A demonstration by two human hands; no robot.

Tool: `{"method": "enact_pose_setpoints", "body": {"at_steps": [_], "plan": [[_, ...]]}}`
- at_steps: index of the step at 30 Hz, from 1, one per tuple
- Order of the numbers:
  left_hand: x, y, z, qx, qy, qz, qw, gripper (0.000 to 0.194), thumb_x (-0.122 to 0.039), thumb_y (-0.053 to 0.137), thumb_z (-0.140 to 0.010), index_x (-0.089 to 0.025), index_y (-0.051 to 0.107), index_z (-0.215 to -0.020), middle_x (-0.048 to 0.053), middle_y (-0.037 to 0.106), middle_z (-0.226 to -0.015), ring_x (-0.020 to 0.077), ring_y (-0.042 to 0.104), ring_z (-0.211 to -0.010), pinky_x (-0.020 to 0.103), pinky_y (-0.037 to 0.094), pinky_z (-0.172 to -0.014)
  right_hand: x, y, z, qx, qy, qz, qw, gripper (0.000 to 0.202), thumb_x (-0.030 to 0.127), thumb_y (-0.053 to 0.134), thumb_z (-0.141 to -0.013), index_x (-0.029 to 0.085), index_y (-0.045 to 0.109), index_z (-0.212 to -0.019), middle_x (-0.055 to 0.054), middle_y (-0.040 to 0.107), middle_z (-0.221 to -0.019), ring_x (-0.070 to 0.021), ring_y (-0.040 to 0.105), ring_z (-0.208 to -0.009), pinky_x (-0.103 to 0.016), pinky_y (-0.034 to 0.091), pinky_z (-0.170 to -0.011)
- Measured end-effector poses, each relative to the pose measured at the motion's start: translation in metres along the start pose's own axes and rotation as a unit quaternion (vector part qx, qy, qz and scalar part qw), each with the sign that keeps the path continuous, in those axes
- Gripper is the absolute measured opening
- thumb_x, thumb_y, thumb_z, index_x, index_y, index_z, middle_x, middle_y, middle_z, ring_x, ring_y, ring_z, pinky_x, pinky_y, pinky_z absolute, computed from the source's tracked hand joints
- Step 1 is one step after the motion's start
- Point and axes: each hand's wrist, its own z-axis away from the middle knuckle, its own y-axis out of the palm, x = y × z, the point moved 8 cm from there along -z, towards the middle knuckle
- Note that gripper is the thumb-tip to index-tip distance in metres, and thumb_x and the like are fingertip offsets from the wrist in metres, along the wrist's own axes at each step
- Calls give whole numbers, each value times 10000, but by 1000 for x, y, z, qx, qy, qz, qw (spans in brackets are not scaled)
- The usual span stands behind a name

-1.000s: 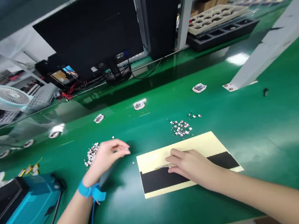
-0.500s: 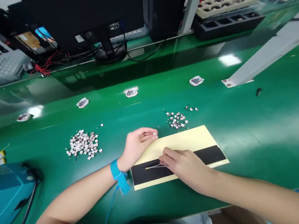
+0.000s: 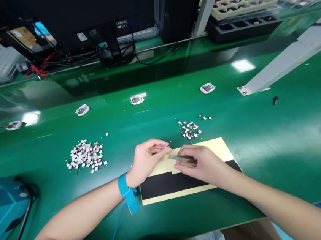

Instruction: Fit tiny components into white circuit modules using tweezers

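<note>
My left hand (image 3: 149,159), a blue wrist strap (image 3: 123,185) around its wrist, pinches a small pale part with a short lead (image 3: 167,147). Its fingers hide most of that piece. In my right hand (image 3: 202,163) is a pair of tweezers (image 3: 180,158), blurred by motion and pointing left at the left fingertips. A yellowish bit shows at the tweezers' tip. Beneath both hands lies a pale yellow backing sheet (image 3: 216,149) bearing a black strip (image 3: 158,187). Just behind the sheet is a small pile of the same kind of parts (image 3: 189,130).
A larger pile of small parts (image 3: 86,154) lies to the left. Several white-rimmed modules (image 3: 207,88) form a row farther back. A teal box (image 3: 6,212) with a black cable stands at left. A slanted grey post (image 3: 283,57) rises at right, and a monitor (image 3: 92,12) stands behind.
My right hand has lifted the tweezers from the black strip up to the left fingertips. The left hand stays nearly in place. The view has shifted slightly.
</note>
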Motion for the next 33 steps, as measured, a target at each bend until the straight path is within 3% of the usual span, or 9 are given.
{"method": "enact_pose_setpoints", "body": {"at_steps": [5, 10, 15, 24, 28, 33], "plan": [[-1, 15, 5, 73, -7, -64, 995, 148, -237, 672, -632, -119, 620, -705, 37, 654, -696, 128, 616, -639, 221, 507, -609, -13, -23, -2, -99, 78, -145, 981, 196, 325, 626, -666, 183, 533, -763, 75, 367, -479, -57, 290, -401, -189, 252, -392], [-5, 24, 9, 113, -1, -80, 990, 150, -240, 668, -638, -116, 602, -690, 33, 641, -676, 124, 610, -629, 218, 509, -604, -16, -21, -3, -121, 84, -230, 962, 238, 293, 658, -641, 176, 451, -630, 19, 557, -647, -49, 298, -436, -196, 272, -414], [-19, 30, 11, 146, 88, -110, 979, 121, -197, 631, -685, -127, 619, -782, 45, 632, -763, 104, 593, -659, 203, 500, -632, -15, -24, -2, -138, 79, -267, 951, 279, 272, 679, -623, 182, 417, -655, 15, 582, -656, -49, 297, -429, -196, 267, -409], [-39, 26, 17, 96, 220, -177, 954, 91, -203, 614, -703, -143, 651, -762, 35, 616, -698, 91, 571, -601, 188, 472, -576, -17, -22, -2, -144, 84, -296, 940, 293, 251, 681, -622, 192, 402, -685, 29, 584, -655, -55, 306, -451, -194, 275, -428], [-44, 22, 20, 68, 243, -191, 949, 85, -196, 596, -718, -137, 642, -759, 33, 611, -655, 93, 566, -589, 187, 456, -560, -20, -22, -1, -138, 106, -258, 950, 226, 291, 655, -645, 181, 486, -748, 4, 589, -698, -52, 304, -435, -206, 262, -412], [-46, 17, 21, 23, 268, -234, 934, 80, -190, 578, -734, -147, 632, -774, 21, 615, -631, 87, 561, -576, 180, 439, -554, -19, -12, -1, -75, 103, -268, 955, 163, 316, 615, -681, 173, 541, -655, -26, 593, -730, -103, 463, -556, -231, 323, -476]]}}
